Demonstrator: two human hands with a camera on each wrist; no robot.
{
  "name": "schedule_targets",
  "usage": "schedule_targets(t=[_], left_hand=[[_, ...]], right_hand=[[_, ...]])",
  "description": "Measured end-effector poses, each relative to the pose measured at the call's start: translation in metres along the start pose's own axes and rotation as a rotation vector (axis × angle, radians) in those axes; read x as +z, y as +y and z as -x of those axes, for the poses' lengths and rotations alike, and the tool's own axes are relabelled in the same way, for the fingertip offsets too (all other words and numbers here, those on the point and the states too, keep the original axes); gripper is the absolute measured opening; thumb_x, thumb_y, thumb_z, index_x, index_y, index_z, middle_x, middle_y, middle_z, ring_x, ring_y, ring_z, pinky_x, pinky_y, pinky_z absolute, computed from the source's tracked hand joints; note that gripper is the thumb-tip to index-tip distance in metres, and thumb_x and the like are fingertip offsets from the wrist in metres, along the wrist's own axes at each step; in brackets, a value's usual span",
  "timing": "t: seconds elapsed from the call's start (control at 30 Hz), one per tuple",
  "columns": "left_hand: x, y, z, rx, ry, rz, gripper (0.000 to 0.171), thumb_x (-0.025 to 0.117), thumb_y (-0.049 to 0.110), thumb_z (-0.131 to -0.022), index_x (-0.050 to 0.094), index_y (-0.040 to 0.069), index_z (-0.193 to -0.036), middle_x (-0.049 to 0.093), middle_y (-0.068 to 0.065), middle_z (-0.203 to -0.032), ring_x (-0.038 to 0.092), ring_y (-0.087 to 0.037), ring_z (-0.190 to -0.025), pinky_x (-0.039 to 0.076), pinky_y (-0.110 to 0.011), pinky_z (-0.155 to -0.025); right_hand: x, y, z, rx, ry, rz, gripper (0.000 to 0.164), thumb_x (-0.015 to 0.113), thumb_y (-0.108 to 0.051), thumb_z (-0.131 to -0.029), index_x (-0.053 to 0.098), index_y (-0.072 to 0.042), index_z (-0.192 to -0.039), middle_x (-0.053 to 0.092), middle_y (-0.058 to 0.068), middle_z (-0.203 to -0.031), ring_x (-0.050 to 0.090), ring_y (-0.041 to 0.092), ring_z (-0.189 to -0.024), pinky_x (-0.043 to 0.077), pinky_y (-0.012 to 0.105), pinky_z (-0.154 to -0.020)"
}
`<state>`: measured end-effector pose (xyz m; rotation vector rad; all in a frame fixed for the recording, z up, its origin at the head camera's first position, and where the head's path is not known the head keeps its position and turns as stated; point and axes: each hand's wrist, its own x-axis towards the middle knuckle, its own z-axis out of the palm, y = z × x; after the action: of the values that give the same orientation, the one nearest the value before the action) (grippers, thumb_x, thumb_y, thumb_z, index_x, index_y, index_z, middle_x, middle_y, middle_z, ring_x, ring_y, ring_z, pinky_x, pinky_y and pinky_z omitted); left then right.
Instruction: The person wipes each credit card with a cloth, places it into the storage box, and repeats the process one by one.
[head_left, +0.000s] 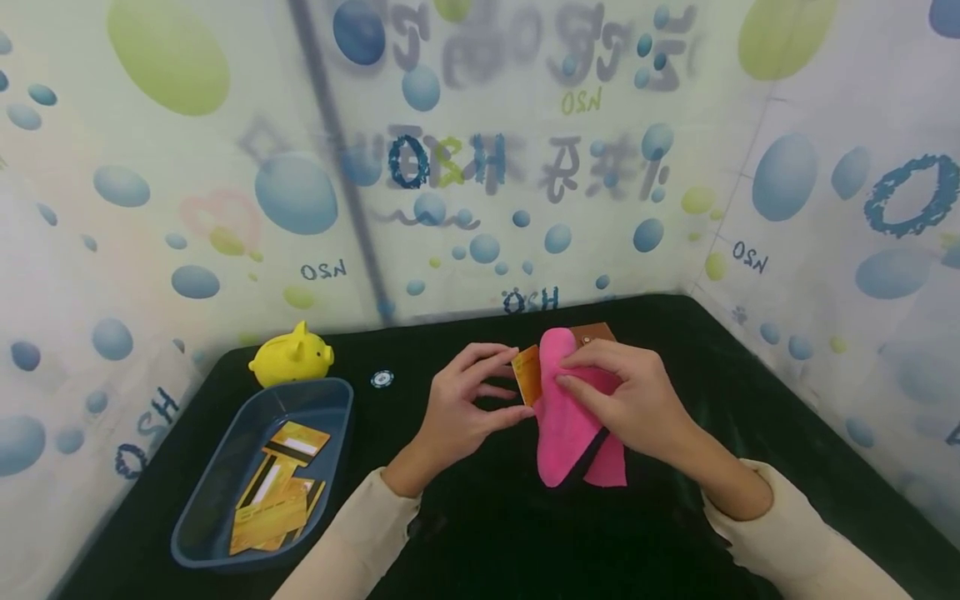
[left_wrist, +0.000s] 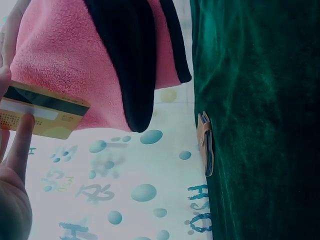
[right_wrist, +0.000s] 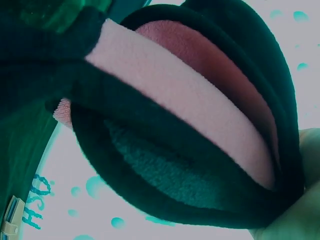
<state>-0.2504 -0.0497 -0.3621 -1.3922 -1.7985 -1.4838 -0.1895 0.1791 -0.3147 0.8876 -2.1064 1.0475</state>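
My left hand (head_left: pixel 467 392) pinches a gold bank card (head_left: pixel 527 379) by its edges. Its back, with a dark stripe and a white strip, faces the left wrist camera, where a finger lies across the card (left_wrist: pixel 60 117). Pink fleece cloth (head_left: pixel 557 433) with black edging hangs from my right hand (head_left: pixel 645 396), gripped between thumb and fingers near its top. In the head view the card's right edge meets the cloth. Seen from the right wrist, the folded cloth (right_wrist: pixel 185 105) shows pink and black layers and fills most of the view.
Behind the cloth lies a brown snap wallet (head_left: pixel 594 333). A blue tray (head_left: pixel 217 467) at left holds several gold cards (head_left: pixel 273 517). A yellow piggy bank (head_left: pixel 291 357) stands behind it, and a poker chip (head_left: pixel 382 379) lies to its right on the dark green tablecloth (head_left: pixel 480 533).
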Motion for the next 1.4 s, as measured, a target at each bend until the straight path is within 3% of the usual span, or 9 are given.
schedule_targets(t=[0.27,0.63,0.97,1.4], left_hand=[[-0.001,0.002,-0.001,0.068,-0.063,-0.006,0.056,0.079,0.026,-0.080,0.064,-0.006,-0.123,0.058,-0.017,-0.119,0.070,-0.023,-0.096,0.060,-0.027,-0.072],[-0.003,0.006,0.001,0.178,-0.144,-0.096,0.054,0.081,0.022,-0.081,0.064,-0.008,-0.122,0.056,-0.017,-0.119,0.069,-0.023,-0.098,0.058,-0.022,-0.077],[-0.004,0.016,0.002,0.339,-0.075,-0.243,0.049,0.083,0.026,-0.082,0.066,-0.007,-0.115,0.058,-0.018,-0.113,0.068,-0.024,-0.097,0.057,-0.022,-0.080],[-0.007,0.028,0.001,0.461,0.037,-0.277,0.048,0.080,0.031,-0.085,0.067,-0.007,-0.112,0.062,-0.018,-0.106,0.070,-0.023,-0.088,0.059,-0.025,-0.075]], right_hand=[[0.005,0.001,-0.004,-0.055,-0.061,-0.003,0.031,0.081,0.003,-0.077,0.074,-0.007,-0.105,0.075,0.002,-0.097,0.068,0.013,-0.083,0.057,0.021,-0.069],[0.006,0.001,-0.003,-0.084,-0.126,0.011,0.032,0.081,0.004,-0.076,0.074,-0.008,-0.105,0.074,0.003,-0.098,0.068,0.016,-0.086,0.058,0.023,-0.068],[0.008,0.000,-0.005,-0.077,-0.102,0.022,0.031,0.081,0.004,-0.076,0.074,-0.007,-0.105,0.075,0.003,-0.097,0.070,0.015,-0.086,0.059,0.025,-0.069],[0.008,0.008,-0.006,-0.044,-0.093,0.043,0.029,0.081,0.002,-0.077,0.074,-0.006,-0.104,0.074,0.000,-0.096,0.068,0.012,-0.083,0.058,0.023,-0.069]])
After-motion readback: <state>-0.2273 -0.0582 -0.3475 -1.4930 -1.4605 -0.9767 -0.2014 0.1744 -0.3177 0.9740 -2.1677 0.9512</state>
